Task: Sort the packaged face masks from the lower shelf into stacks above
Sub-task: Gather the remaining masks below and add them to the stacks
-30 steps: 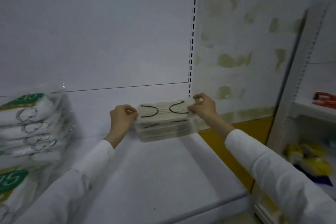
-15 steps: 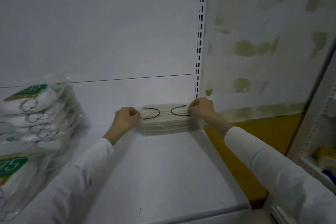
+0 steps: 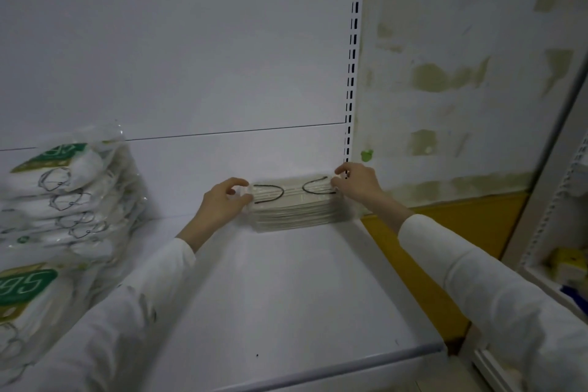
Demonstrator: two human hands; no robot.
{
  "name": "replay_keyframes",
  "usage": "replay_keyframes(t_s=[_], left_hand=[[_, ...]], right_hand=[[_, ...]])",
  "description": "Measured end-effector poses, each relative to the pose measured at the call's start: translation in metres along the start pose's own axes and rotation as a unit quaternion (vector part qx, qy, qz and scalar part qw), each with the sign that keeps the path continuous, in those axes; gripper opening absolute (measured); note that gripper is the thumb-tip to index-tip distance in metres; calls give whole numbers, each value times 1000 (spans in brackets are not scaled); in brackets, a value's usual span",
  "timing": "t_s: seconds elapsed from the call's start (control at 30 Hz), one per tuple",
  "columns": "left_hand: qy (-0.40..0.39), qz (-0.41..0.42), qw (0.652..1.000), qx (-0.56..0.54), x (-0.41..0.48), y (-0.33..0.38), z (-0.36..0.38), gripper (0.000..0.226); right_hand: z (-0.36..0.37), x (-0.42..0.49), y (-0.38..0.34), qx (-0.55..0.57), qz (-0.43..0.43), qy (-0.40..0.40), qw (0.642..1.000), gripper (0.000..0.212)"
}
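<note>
A stack of flat beige face mask packs (image 3: 294, 212) lies at the back right corner of the white shelf (image 3: 286, 296). The top mask pack (image 3: 292, 192) shows two black ear loops. My left hand (image 3: 222, 204) pinches the left end of this top pack between thumb and arched forefinger. At the right end, my right hand (image 3: 356, 183) holds the pack's edge with thumb and fingertips. Both sleeves are white.
A tall pile of bagged white masks with green labels (image 3: 60, 226) fills the shelf's left side. A slotted upright (image 3: 351, 73) stands just behind the stack. Right of it are a patchy wall and another shelving unit with yellow goods (image 3: 569, 264).
The top pack came down flat onto the stack at the back of the shelf. Both hands stayed at its ends, and their fingers have spread a little since half a second ago.
</note>
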State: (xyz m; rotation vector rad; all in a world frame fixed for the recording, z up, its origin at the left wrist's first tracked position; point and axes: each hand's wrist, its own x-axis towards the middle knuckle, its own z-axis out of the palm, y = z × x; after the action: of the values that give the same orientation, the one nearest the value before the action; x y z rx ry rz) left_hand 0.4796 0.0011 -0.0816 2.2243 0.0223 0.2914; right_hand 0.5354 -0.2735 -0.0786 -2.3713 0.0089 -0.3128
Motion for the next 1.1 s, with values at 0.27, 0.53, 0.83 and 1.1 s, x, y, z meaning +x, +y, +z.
replay_keyframes(t_s=[0.27,0.53,0.83,1.1], left_hand=[[31,73,991,111,8,-5,-6,27],[37,123,960,248,-31,11,-15,36],[45,121,971,202,-160,37,0,30],[95,89,990,48,-297,27,-2,13]], right_hand=[[-8,-7,-4,-43,-94,43,994,33],[-30,-46,-16,-157,-259,50,952,32],[-56,-159,-5,-123,-379,37,916,35],[-56,-279,33,-1,-504,-36,863,27]])
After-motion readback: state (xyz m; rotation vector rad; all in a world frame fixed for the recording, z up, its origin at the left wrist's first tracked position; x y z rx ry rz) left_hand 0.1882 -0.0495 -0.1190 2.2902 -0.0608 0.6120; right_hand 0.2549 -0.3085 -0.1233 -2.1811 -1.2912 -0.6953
